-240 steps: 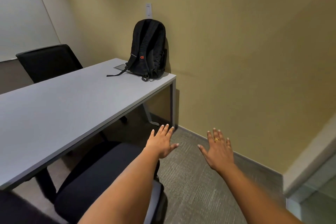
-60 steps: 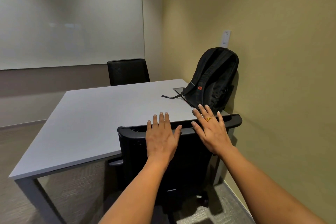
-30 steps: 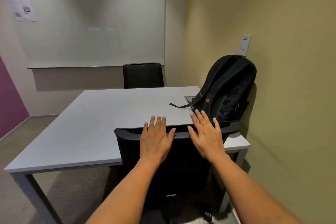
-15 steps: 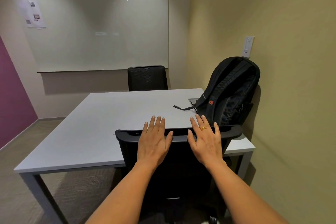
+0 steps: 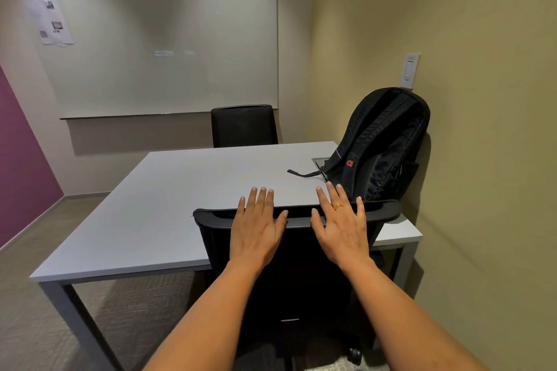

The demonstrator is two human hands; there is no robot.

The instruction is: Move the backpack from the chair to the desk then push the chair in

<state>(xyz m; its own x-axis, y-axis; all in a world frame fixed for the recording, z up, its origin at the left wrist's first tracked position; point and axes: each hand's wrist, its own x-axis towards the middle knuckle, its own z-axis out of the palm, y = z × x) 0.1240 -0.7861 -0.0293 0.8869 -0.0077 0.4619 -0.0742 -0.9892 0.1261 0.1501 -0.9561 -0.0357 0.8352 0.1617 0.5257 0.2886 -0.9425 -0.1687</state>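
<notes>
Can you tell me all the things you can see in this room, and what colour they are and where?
desk: 1, light grey, middle of the room, one side against the yellowish wall
backpack: 1, black with a small red badge, upright on the desk's far right corner, leaning on the wall
near chair: 1, black, at the desk's near edge, its backrest top under the hands
far chair: 1, black, behind the far side of the desk
whiteboard: 1, white, on the back wall
paper sheet: 1, white with small pictures, stuck at the whiteboard's left
wall switch: 1, white, on the wall above the backpack
left hand: 1, open, flat on the near chair's backrest
right hand: 1, open, flat on the backrest, gold ring on one finger
</notes>
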